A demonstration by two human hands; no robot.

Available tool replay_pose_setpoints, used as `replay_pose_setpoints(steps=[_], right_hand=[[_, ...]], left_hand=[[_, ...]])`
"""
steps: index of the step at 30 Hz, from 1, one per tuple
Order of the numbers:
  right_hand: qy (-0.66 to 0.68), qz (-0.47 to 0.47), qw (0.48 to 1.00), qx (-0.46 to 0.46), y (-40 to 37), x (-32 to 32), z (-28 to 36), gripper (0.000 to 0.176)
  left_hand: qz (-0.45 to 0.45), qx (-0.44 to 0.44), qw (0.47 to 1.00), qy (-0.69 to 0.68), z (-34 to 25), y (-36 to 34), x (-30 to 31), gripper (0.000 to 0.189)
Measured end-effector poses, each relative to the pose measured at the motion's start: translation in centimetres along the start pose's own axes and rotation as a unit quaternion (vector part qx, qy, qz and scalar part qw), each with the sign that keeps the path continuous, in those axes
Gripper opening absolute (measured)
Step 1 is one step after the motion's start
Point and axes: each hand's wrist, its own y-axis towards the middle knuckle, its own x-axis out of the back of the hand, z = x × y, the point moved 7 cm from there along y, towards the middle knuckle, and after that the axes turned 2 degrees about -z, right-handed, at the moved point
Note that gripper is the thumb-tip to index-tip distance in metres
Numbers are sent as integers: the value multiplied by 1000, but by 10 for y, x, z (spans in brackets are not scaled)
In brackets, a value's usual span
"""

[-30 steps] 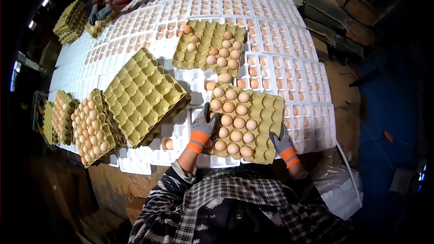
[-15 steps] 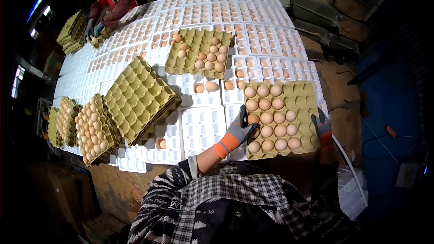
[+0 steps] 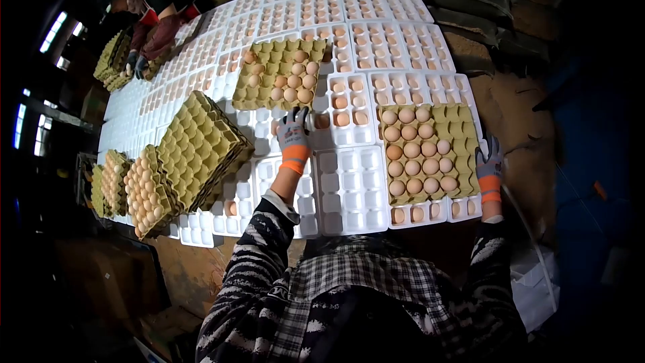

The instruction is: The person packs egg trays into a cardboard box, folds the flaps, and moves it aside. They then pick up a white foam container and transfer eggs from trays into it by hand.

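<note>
My left hand [image 3: 294, 131], in a grey glove with an orange cuff, reaches to the near edge of a pulp egg tray [image 3: 267, 91] partly filled with eggs. Its fingers curl down over an egg in the white tray, which the glove hides. To the right, another pulp egg tray [image 3: 461, 136] lies flat on the white trays, its left columns holding brown eggs [image 3: 428, 149] and its right side bare. My right hand [image 3: 490, 158], gloved alike, grips the right edge of that tray, with the thumb against its side.
White plastic trays [image 3: 351, 185] cover the table, many filled with eggs. Stacked pulp trays [image 3: 198, 151] lean at the left, beside tilted trays of eggs [image 3: 143, 191]. At the far left a person [image 3: 158, 30] handles trays. Sacks [image 3: 463, 0] lie at the back right.
The right pulp tray has moved forward, exposing eggs in the white trays before it. My left hand has left that tray and moved left and forward; my right hand stays at its edge.
</note>
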Motion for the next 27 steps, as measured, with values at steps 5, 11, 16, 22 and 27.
replay_pose_setpoints(steps=[5,11,16,22,27], right_hand=[[75,-4,994,74,-15,16,64,62],[118,-11,986,118,-33,24,101,60],[210,36,973,85,-45,15,114,61],[42,243,946,210,-81,-30,141,56],[-100,265,931,230,-96,-51,132,53]], left_hand=[[45,-49,998,-3,45,8,-35,42],[-52,20,935,-350,25,-16,4,74],[-85,7,926,-368,-35,-36,72,86],[-111,-34,927,-358,-51,-49,107,100],[-112,-18,910,-399,-46,-50,125,104]])
